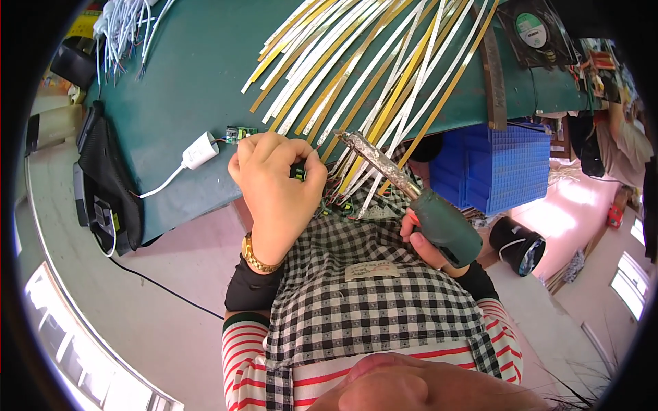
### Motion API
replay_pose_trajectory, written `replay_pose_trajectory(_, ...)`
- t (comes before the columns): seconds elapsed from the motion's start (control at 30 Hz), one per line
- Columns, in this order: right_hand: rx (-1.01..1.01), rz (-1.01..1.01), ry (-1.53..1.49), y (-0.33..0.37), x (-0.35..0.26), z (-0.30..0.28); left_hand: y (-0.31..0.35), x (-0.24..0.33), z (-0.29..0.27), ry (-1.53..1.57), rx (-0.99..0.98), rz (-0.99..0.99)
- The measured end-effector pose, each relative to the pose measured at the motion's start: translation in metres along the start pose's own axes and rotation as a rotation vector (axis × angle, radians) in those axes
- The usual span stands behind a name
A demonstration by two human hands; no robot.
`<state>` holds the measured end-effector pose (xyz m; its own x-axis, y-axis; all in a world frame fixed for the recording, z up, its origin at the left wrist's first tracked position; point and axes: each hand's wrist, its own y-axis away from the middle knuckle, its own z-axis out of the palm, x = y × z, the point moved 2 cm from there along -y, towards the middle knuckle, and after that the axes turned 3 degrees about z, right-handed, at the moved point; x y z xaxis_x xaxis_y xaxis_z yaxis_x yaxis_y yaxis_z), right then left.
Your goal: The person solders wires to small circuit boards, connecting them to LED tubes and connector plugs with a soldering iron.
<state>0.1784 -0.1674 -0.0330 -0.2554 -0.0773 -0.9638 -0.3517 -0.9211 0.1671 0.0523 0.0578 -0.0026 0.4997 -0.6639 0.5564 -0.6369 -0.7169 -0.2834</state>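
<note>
My right hand (pixel 423 241) is closed around a soldering iron (pixel 445 226) with a dark green handle. Its crusted metal tip points up and left, close to the ends of the strips. My left hand (pixel 277 181) is curled with thumb and fingers together, and a small circuit board (pixel 297 171) with yellow and green parts shows in its grip, mostly hidden. Just beyond those knuckles lies another green circuit board (pixel 240 133), wired to a white plastic cap (pixel 200 150) on a white cable. Long white and yellow strips (pixel 363 75) fan across the table, some hanging over its edge toward my lap.
On the green table (pixel 185 75), a bundle of white cables (pixel 127 27) lies at the far left, and a solder spool (pixel 533 31) in plastic at the far right. Blue crates (pixel 507 168) and a black bucket (pixel 517 245) stand right. A black case (pixel 110 178) sits at the left edge.
</note>
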Motion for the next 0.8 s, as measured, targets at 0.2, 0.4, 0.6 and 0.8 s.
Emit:
replay_pose_trajectory(0.2,-0.048,0.021,0.151,0.001,0.000,-0.005,-0.002,0.002,-0.002,-0.014,-0.007,0.001)
replay_pose_trajectory(0.4,0.003,0.232,-0.042,0.001,0.001,0.002,-0.002,0.002,-0.001,-0.022,0.009,0.014)
replay_pose_trajectory(0.6,-0.055,0.144,0.172,-0.007,-0.003,0.000,-0.001,0.000,-0.001,-0.005,0.000,0.007)
replay_pose_trajectory(0.8,-0.102,-0.080,0.584,-0.004,0.001,-0.001,-0.002,0.002,-0.002,-0.009,-0.002,0.007)
